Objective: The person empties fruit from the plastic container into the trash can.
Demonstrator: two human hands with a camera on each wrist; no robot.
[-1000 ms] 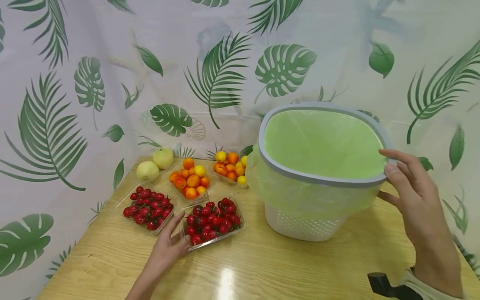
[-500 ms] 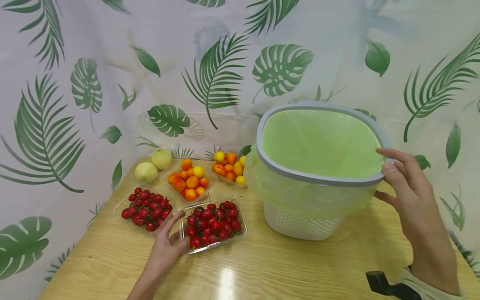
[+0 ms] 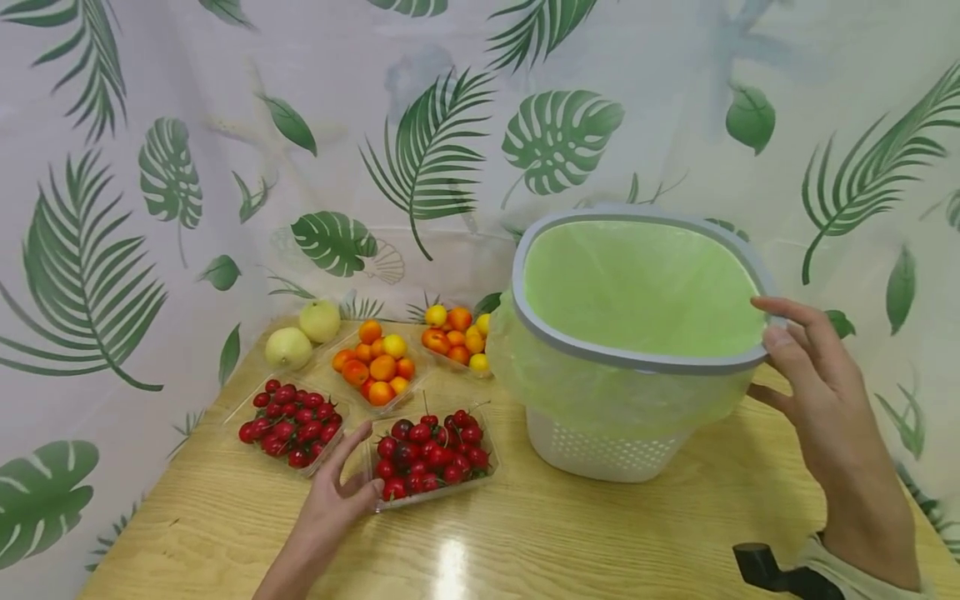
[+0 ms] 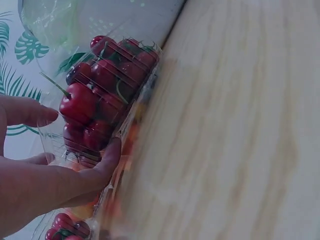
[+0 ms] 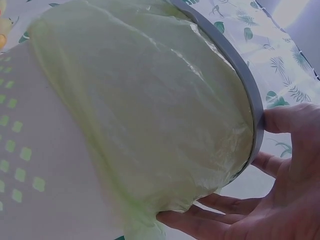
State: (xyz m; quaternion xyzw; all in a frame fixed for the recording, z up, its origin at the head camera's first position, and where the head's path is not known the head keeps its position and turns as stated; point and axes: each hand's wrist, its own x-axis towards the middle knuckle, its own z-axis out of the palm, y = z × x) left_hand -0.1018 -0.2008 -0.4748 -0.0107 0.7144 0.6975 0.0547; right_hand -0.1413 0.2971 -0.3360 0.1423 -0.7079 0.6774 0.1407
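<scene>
My left hand (image 3: 339, 487) holds the left end of a clear plastic box (image 3: 435, 500) heaped with small red cherries (image 3: 427, 450), some with green stems. In the left wrist view, a thumb and fingers grip the wall of that box from both sides. With my right hand (image 3: 821, 392) I pinch the grey rim (image 3: 641, 360) of a white perforated bin (image 3: 607, 454). A pale green bag (image 3: 645, 283) lines the bin and hangs over its outside. The right wrist view shows fingers against the bag (image 5: 150, 110) just below the rim.
Another box of red fruit (image 3: 288, 425) stands at the left. Behind are a box of orange and yellow fruit (image 3: 375, 367), a second such box (image 3: 457, 337) and two pale green round fruits (image 3: 288, 348). A leaf-patterned curtain (image 3: 300, 167) closes off the wooden table's back (image 3: 225, 533).
The cherry box has shifted slightly right and toward me, turning a little, with my left hand on it. My right hand keeps its hold on the bin's rim.
</scene>
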